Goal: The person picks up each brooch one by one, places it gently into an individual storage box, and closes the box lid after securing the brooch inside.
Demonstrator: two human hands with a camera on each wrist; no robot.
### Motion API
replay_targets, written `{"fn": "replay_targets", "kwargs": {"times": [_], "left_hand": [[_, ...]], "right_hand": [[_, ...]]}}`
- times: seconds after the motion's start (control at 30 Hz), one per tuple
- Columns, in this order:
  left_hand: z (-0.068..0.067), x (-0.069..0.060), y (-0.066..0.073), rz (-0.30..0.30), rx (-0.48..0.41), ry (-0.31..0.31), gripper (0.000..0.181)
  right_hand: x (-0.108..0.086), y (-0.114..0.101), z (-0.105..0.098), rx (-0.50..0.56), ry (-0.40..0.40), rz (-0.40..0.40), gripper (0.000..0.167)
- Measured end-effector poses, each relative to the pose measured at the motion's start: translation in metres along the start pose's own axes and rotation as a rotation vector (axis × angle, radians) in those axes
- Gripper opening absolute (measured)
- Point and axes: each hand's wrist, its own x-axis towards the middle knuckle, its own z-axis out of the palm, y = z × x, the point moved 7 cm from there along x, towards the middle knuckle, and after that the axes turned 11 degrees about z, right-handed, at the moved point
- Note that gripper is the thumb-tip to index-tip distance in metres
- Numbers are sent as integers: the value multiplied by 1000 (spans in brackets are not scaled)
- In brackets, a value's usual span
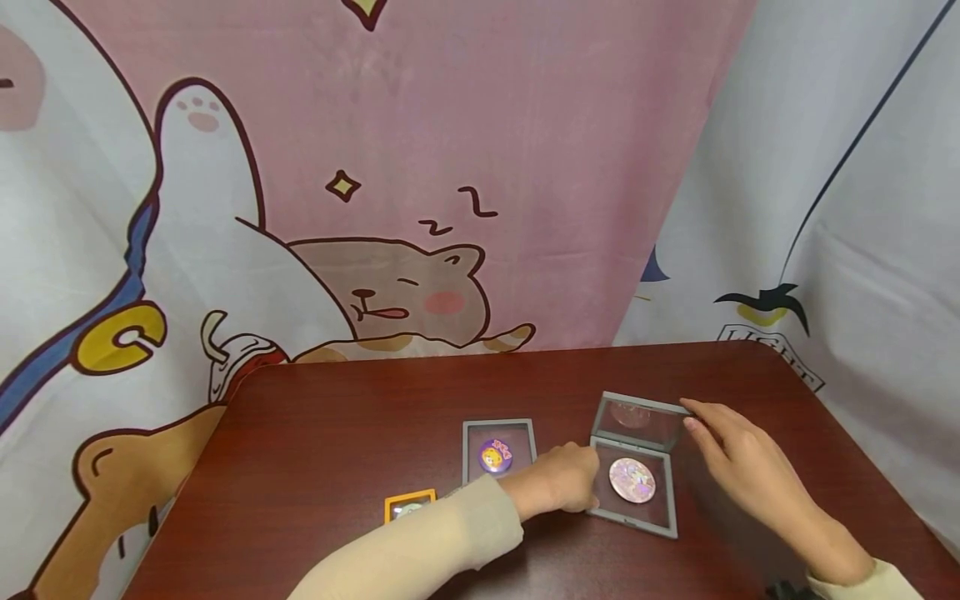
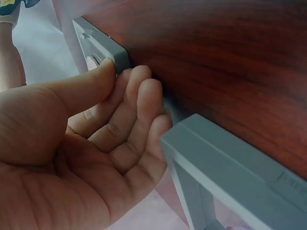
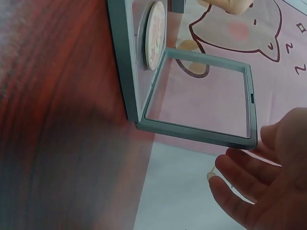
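A grey square display case [image 1: 670, 510] lies unfolded on the table, a round pinkish badge [image 1: 632, 481] held inside its base. My left hand [image 1: 562, 477] grips the left edge of that base, thumb on the rim and fingers curled beside it in the left wrist view. The clear, grey-rimmed lid [image 1: 643, 421] stands tilted up from the far edge of the base. At its right corner, my right hand [image 1: 753, 458] pinches the lid between thumb and finger; in the right wrist view its other fingers hang loosely below the lid frame [image 3: 196, 135].
Left of the unfolded case lies another grey case [image 1: 498, 423] with a purple badge [image 1: 496, 456], partly behind my left forearm. A small yellow-rimmed case [image 1: 409, 495] sits nearer, partly covered by the sleeve [image 1: 420, 533]. A cartoon-printed cloth [image 1: 570, 167] hangs behind the brown table [image 1: 337, 417].
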Motion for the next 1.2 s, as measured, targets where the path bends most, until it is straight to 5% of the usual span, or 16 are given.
{"fn": "replay_targets", "kwargs": {"times": [0.5, 1.2], "left_hand": [[-5, -6, -2, -12, -19, 20, 34], [-6, -8, -3, 44, -84, 34, 33]], "right_hand": [[-26, -10, -8, 2, 95, -68, 30], [-63, -4, 5, 112, -30, 145, 19]]}}
